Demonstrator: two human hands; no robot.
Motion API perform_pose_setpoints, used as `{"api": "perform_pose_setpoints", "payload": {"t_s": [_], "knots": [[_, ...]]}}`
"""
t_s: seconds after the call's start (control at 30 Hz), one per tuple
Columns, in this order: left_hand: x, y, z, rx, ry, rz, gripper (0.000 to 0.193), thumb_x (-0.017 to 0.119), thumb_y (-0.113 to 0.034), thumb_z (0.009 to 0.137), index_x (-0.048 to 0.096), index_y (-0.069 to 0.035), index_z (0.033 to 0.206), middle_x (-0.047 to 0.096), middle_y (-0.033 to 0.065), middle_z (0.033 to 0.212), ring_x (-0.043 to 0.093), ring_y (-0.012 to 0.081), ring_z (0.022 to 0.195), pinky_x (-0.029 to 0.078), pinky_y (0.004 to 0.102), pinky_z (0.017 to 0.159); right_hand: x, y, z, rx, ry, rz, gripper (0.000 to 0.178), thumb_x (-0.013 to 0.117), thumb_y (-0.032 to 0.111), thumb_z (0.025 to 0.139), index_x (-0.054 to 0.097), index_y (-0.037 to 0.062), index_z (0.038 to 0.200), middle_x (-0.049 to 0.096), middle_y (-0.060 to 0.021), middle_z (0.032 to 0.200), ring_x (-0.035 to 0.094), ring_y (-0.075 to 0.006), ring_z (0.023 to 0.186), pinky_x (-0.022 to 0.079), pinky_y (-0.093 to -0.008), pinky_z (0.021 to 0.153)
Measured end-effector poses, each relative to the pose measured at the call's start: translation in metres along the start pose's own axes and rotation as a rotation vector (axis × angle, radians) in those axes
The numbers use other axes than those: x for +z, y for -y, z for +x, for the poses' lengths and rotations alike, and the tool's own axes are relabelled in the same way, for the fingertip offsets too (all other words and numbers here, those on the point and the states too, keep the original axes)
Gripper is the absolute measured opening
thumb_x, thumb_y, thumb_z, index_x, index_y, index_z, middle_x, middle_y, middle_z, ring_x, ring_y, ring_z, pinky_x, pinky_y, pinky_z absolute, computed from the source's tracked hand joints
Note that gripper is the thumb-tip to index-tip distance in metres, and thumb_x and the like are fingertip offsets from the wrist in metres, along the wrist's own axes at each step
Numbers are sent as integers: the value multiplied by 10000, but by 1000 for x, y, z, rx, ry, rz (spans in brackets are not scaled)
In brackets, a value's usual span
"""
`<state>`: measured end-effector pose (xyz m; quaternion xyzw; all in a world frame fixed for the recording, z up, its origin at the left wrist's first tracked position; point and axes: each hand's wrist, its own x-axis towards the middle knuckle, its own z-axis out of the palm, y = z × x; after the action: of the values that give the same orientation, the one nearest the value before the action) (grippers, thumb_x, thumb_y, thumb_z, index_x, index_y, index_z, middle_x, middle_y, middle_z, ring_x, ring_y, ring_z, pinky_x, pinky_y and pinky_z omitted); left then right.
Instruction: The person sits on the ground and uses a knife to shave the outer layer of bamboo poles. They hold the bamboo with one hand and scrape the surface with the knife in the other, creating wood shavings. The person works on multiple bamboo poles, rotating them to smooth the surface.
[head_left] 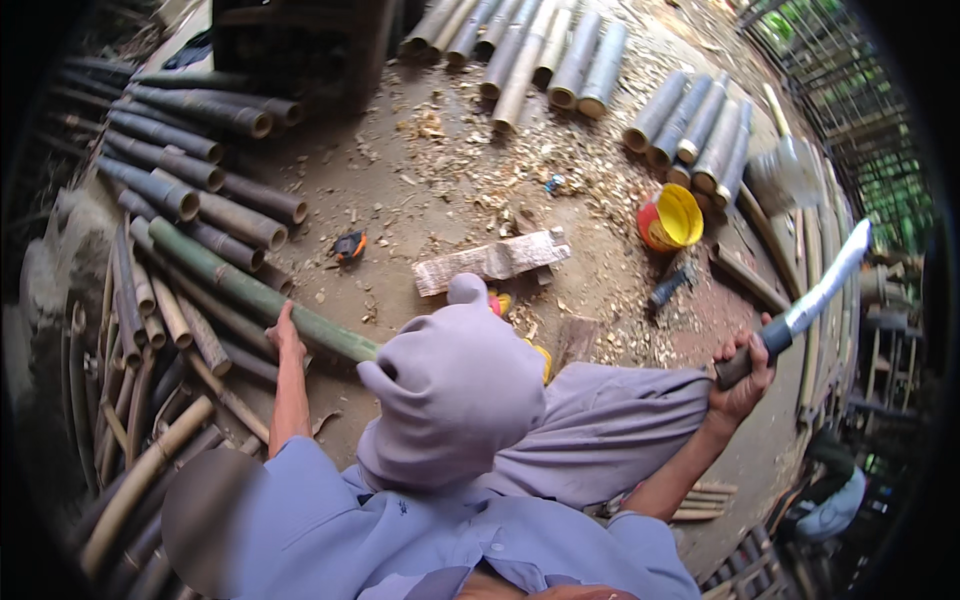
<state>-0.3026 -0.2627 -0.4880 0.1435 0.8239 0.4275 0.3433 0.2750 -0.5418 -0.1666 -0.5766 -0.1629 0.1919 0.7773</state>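
My left hand (287, 335) grips a long green bamboo pole (240, 278) on the left. The pole slants from the bamboo pile toward my bent knee, and its near end is hidden behind the knee. Held out to the right, my right hand (745, 378) is closed round the dark handle of a machete (825, 280). Its curved, shiny blade points up and away, touching nothing. Ahead of the knee lies a rough, chipped wooden block (492, 260) on the ground.
Stacked bamboo lengths (200, 190) fill the left side. More cut bamboo tubes (590, 75) lie at the far side, among scattered wood chips (450, 150). A yellow-and-red bucket (668, 222) stands right of the block. A black-and-orange tape measure (348, 246) rests left of it.
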Motion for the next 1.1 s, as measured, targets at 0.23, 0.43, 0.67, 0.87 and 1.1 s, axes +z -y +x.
{"api": "perform_pose_setpoints", "payload": {"t_s": [0.23, 0.43, 0.67, 0.87, 1.1], "knots": [[10, -18, -15, -149, 66, 71, 780, 834, -330, 629, 517, 139, 1165, 586, 202, 1135, 616, 314, 897, 531, 443, 826, 4, 2, 2, -37, -55, 6, 500, 649, 102, 773, 430, -5, 1210, 531, -87, 728, 541, -162, 542, 506, -320, 487], [16, -12, -12, -147, 79, -19, 778, 835, -324, 628, 510, 139, 1160, 584, 205, 1127, 613, 314, 890, 536, 442, 818, -2, 3, -2, -18, -42, -41, 488, 622, 117, 815, 412, 14, 1243, 525, -72, 762, 544, -143, 588, 499, -298, 507], [15, -11, -13, -137, 92, -45, 775, 837, -318, 626, 501, 139, 1155, 581, 208, 1118, 611, 316, 883, 541, 440, 808, -7, 1, -4, -4, -40, 10, 471, 616, 124, 826, 419, 17, 1240, 522, -74, 777, 539, -144, 613, 492, -299, 521], [17, -10, -9, -116, 75, -35, 762, 842, -298, 622, 482, 136, 1136, 579, 215, 1086, 604, 316, 870, 550, 435, 783, -13, 0, 0, 24, -21, 83, 437, 600, 115, 841, 432, 33, 1236, 523, -65, 784, 533, -141, 625, 485, -298, 532], [17, -6, -9, -97, 97, -51, 770, 842, -304, 624, 482, 135, 1145, 578, 210, 1094, 604, 314, 869, 546, 445, 781, -18, -4, 3, 30, -34, 87, 440, 596, 113, 843, 432, 36, 1244, 525, -59, 794, 531, -139, 626, 484, -301, 536]]}}
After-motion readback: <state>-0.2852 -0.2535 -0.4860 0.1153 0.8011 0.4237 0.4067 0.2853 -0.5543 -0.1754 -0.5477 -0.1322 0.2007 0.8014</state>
